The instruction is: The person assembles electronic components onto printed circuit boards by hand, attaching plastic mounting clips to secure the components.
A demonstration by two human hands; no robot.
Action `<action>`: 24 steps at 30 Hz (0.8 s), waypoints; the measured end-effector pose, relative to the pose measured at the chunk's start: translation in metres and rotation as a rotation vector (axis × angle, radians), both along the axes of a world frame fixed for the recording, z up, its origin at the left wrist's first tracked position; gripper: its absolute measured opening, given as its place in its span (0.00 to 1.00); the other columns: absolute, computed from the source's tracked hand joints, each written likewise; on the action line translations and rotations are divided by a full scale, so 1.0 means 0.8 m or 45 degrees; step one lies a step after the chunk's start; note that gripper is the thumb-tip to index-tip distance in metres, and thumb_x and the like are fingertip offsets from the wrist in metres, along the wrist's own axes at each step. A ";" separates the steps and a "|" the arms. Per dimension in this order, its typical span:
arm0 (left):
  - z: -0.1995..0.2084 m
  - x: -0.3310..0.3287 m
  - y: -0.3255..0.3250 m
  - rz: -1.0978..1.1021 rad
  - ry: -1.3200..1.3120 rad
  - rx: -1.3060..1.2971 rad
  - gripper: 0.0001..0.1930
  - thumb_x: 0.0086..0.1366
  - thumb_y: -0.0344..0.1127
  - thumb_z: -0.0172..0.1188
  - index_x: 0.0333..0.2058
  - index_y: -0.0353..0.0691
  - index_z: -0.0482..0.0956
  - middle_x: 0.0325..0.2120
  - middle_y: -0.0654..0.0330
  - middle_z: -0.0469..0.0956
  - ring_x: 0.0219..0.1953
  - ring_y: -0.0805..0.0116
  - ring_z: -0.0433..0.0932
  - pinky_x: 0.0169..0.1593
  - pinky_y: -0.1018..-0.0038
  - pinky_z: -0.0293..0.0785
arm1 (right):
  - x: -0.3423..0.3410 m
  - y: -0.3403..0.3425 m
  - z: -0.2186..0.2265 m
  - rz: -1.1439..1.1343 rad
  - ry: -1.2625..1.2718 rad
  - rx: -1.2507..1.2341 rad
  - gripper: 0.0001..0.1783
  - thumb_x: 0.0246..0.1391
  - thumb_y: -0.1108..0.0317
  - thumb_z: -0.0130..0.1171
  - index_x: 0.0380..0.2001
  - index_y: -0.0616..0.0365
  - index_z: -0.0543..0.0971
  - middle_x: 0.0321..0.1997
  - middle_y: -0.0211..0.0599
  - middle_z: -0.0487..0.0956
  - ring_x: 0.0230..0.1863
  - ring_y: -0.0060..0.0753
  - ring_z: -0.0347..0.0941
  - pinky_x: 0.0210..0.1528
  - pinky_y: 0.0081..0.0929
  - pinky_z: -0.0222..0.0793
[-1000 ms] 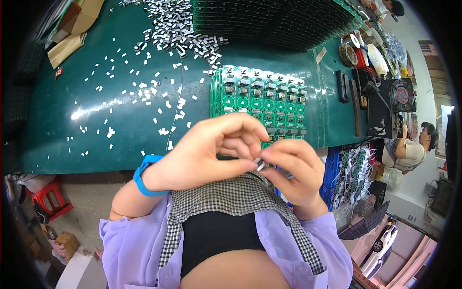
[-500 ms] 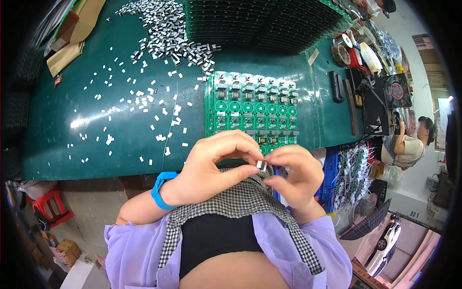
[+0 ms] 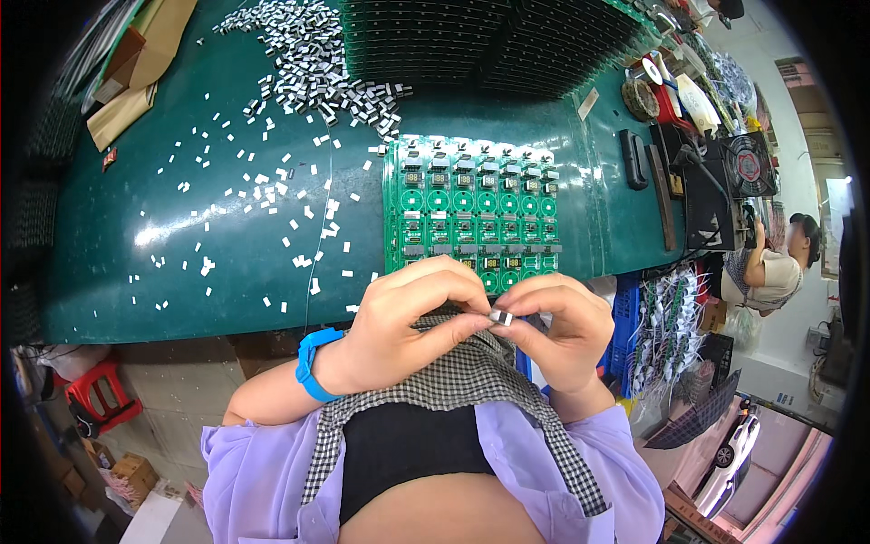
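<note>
Between my hands, just over the table's near edge, is a small black-and-white display module [image 3: 501, 317]. My left hand [image 3: 408, 313], with a blue band at the wrist, pinches its left end between thumb and fingertips. The thumb and forefinger of my right hand [image 3: 564, 334] close on it from the other side. Beyond my fingers lies a panel of green circuit boards [image 3: 464, 204], with rows of little digit displays and round outlines. My left hand covers part of its near edge. A heap of similar black-and-white modules [image 3: 313, 59] lies at the far left.
Small white pieces [image 3: 267, 192] are scattered over the green table [image 3: 109, 245]. Stacked green boards [image 3: 498, 45] stand at the back. A fan [image 3: 749, 165] and a black case [image 3: 633, 159] are on the right. A person [image 3: 770, 263] sits farther right; a red stool [image 3: 100, 397] is lower left.
The module has turned in my fingers and shows a different face. My right thumb, apart from it before, has come up against it. My left hand has shifted slightly.
</note>
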State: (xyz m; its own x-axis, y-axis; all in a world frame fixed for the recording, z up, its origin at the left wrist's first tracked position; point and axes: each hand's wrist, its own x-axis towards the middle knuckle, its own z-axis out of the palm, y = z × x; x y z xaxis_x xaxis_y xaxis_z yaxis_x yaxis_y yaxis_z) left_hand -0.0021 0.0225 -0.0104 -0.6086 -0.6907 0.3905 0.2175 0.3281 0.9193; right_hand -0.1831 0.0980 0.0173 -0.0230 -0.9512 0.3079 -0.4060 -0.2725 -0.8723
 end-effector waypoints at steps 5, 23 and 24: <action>-0.003 -0.001 0.003 0.034 -0.044 -0.207 0.09 0.50 0.24 0.66 0.31 0.34 0.77 0.30 0.56 0.76 0.31 0.60 0.78 0.34 0.71 0.75 | 0.002 0.001 0.000 -0.004 0.045 -0.050 0.12 0.35 0.79 0.71 0.28 0.62 0.80 0.29 0.39 0.81 0.31 0.33 0.79 0.32 0.23 0.75; -0.009 0.002 0.000 0.009 0.062 -0.364 0.10 0.49 0.25 0.65 0.32 0.36 0.77 0.30 0.58 0.77 0.29 0.61 0.78 0.31 0.70 0.74 | 0.001 -0.004 -0.009 0.174 -0.009 -0.202 0.13 0.34 0.78 0.71 0.28 0.61 0.80 0.28 0.39 0.79 0.27 0.31 0.77 0.28 0.23 0.72; -0.008 0.000 0.001 -0.020 0.070 -0.361 0.10 0.50 0.25 0.65 0.32 0.37 0.76 0.30 0.58 0.77 0.30 0.61 0.78 0.31 0.70 0.74 | -0.001 -0.005 -0.004 0.198 0.022 -0.162 0.12 0.34 0.78 0.70 0.27 0.61 0.81 0.28 0.39 0.79 0.27 0.31 0.77 0.28 0.23 0.72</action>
